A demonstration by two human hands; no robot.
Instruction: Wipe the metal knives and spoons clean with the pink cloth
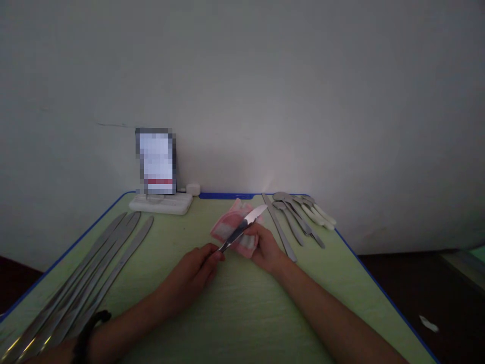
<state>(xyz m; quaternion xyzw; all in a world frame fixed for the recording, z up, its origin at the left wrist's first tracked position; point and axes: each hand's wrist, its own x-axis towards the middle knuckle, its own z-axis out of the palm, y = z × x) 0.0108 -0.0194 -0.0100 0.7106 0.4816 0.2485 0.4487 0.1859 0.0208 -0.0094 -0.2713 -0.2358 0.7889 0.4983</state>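
Note:
A shiny metal table knife (242, 228) is held up over the middle of the table, its blade tilted toward the upper right. My left hand (202, 263) is closed round the end of its handle. My right hand (265, 247) grips a pink and white cloth (228, 222), which hangs behind and under the knife. The right fingers lie close to the blade's lower edge; whether they touch the metal I cannot tell.
Several long knives (109, 268) lie side by side at left. Spoons (290, 222), another knife (280, 230) and white-handled cutlery (316, 212) lie at back right. A lit phone (157, 162) leans by a white power strip (161, 203) before the wall. The green table (242, 318) has a blue edge.

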